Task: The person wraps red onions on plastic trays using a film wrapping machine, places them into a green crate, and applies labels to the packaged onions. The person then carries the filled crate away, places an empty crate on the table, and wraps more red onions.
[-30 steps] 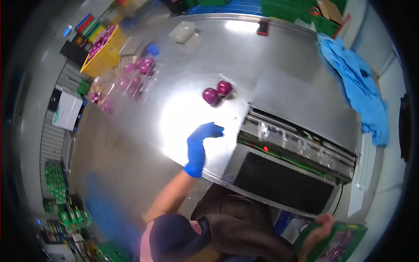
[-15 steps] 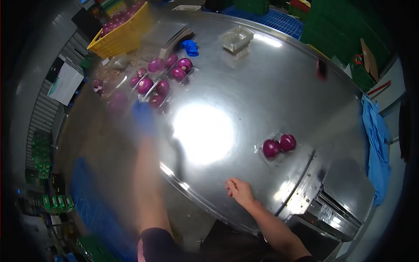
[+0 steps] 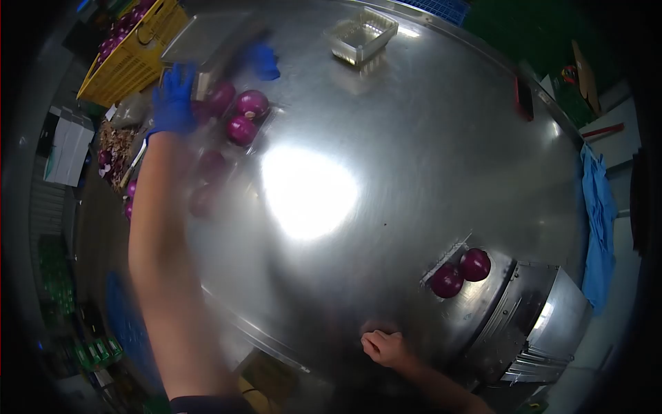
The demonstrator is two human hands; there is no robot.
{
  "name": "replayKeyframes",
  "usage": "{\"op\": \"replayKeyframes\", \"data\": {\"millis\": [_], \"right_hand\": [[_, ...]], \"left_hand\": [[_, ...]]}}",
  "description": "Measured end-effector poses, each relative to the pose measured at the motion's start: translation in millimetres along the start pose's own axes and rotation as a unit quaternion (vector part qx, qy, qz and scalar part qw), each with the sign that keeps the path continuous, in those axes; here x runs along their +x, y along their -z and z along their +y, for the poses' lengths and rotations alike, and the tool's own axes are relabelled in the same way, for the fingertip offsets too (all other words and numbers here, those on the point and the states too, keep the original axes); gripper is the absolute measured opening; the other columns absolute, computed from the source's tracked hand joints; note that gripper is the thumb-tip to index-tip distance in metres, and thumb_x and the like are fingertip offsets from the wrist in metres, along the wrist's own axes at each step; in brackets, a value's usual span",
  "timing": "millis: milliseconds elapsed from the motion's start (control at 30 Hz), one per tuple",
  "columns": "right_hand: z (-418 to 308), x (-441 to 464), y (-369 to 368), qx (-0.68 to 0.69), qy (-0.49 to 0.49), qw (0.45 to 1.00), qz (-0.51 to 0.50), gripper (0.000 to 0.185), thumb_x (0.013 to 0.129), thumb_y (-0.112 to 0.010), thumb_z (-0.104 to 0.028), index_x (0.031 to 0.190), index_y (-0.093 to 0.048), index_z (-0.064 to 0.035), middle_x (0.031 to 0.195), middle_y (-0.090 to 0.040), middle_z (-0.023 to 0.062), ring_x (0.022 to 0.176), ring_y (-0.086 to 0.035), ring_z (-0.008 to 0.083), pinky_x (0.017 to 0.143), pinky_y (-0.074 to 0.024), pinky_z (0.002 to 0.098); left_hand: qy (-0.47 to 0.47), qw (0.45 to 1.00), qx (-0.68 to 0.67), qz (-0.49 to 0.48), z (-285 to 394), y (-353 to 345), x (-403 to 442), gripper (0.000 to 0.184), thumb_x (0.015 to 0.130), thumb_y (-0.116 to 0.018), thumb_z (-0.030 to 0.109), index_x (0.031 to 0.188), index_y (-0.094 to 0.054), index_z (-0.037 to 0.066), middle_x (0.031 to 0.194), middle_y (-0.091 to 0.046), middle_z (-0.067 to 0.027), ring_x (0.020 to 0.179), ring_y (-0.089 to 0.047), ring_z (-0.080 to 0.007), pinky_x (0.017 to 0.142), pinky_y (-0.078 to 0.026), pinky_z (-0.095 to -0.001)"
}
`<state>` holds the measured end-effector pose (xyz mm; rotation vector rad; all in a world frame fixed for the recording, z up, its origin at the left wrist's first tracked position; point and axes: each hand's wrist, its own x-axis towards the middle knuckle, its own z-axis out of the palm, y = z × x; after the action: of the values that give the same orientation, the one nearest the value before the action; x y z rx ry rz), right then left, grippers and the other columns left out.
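Note:
My left hand (image 3: 174, 102), in a blue glove, reaches to the far left with its fingers spread. It holds nothing I can see and is beside a blurred group of red onions (image 3: 252, 104) in clear plastic trays. My bare right hand (image 3: 383, 346) is curled closed above the near edge of the table, with no object showing in it. To its right, two red onions (image 3: 447, 280) sit in a clear tray by the metal machine (image 3: 514, 310).
A yellow crate (image 3: 127, 67) of red onions stands at the far left, near onion skins (image 3: 116, 141) and a knife (image 3: 134, 164). A stack of clear trays (image 3: 362, 38), a blue glove (image 3: 263, 62) and a red-edged phone (image 3: 524, 99) lie on the steel table (image 3: 407, 152).
My left hand has moved farther away, past the onion trays toward the yellow crate, and its fingers have spread. The view has shifted; my right hand stays closed near the table edge.

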<state>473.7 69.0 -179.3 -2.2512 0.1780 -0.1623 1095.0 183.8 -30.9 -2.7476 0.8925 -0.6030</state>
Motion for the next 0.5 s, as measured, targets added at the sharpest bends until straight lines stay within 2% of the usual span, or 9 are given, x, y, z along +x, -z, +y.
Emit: {"op": "replayKeyframes", "data": {"millis": [100,133,200,267,367,467,500], "right_hand": [[2.3,-2.3,-1.7,-0.015,0.005,1.000,-0.003,0.006,0.080,-0.067,-0.017,0.081,-0.063,-0.0128,0.068,-0.061,-0.0018,0.053,-0.059,0.0157,0.048,-0.0455,0.0286],[1.5,-3.1,-0.4,-0.014,0.003,1.000,0.000,0.006,0.080,-0.067,-0.017,0.080,-0.063,-0.0130,0.068,-0.060,-0.0020,0.053,-0.059,0.0155,0.048,-0.0452,0.0283],[-0.7,1.6,0.4,-0.007,0.006,1.000,0.008,0.006,0.080,-0.067,-0.017,0.080,-0.062,-0.0134,0.067,-0.060,-0.0026,0.052,-0.058,0.0149,0.048,-0.0445,0.0276],[-1.5,3.0,0.7,-0.011,0.007,1.000,0.005,0.007,0.079,-0.068,-0.016,0.080,-0.062,-0.0132,0.066,-0.059,-0.0022,0.051,-0.057,0.0150,0.047,-0.0444,0.0274],[-0.8,3.0,3.6,-0.010,0.017,1.000,0.004,0.009,0.079,-0.068,-0.016,0.082,-0.061,-0.0123,0.067,-0.059,-0.0013,0.053,-0.058,0.0156,0.046,-0.0459,0.0274],[3.9,0.0,0.8,0.004,0.023,1.000,0.016,0.010,0.079,-0.068,-0.015,0.082,-0.060,-0.0116,0.068,-0.060,-0.0007,0.053,-0.058,0.0165,0.046,-0.0469,0.0279],[4.7,-0.9,-0.8,0.011,0.024,0.999,0.022,0.010,0.078,-0.069,-0.015,0.082,-0.060,-0.0115,0.068,-0.060,-0.0005,0.052,-0.058,0.0167,0.046,-0.0471,0.0282]], "left_hand": [[0.020,0.978,-0.032,-0.207,4.3,-2.3,13.1,0.133,0.047,-0.087,0.007,0.151,-0.007,0.029,0.157,-0.010,-0.0118,0.137,-0.033,-0.0362,0.108,-0.034,-0.0465],[0.022,0.981,0.029,-0.192,16.6,13.4,8.5,0.088,0.075,-0.065,0.039,0.150,-0.023,0.018,0.147,-0.034,-0.0200,0.120,-0.053,-0.0350,0.100,-0.042,-0.0425],[0.086,0.968,-0.024,-0.236,22.6,12.9,14.9,0.116,0.055,-0.080,0.017,0.151,-0.015,0.025,0.138,-0.045,-0.0209,0.121,-0.050,-0.0374,0.097,-0.044,-0.0436],[0.104,0.968,-0.026,-0.227,24.0,9.6,15.2,0.111,0.049,-0.085,0.010,0.140,-0.023,0.025,0.123,-0.054,-0.0202,0.114,-0.053,-0.0385,0.093,-0.046,-0.0445],[0.054,0.989,0.035,-0.133,21.7,-3.2,3.7,0.050,0.061,-0.077,0.023,0.108,-0.061,0.013,0.090,-0.066,-0.0169,0.091,-0.063,-0.0379,0.086,-0.047,-0.0454],[-0.020,0.993,0.118,-0.010,24.8,-2.4,-13.1,0.028,0.067,-0.073,0.031,0.082,-0.059,0.012,0.087,-0.066,-0.0151,0.080,-0.064,-0.0351,0.079,-0.048,-0.0458],[-0.004,0.993,0.116,-0.002,24.7,0.5,-21.9,0.031,0.066,-0.073,0.033,0.085,-0.060,0.013,0.088,-0.066,-0.0140,0.081,-0.064,-0.0341,0.078,-0.048,-0.0453]]}}
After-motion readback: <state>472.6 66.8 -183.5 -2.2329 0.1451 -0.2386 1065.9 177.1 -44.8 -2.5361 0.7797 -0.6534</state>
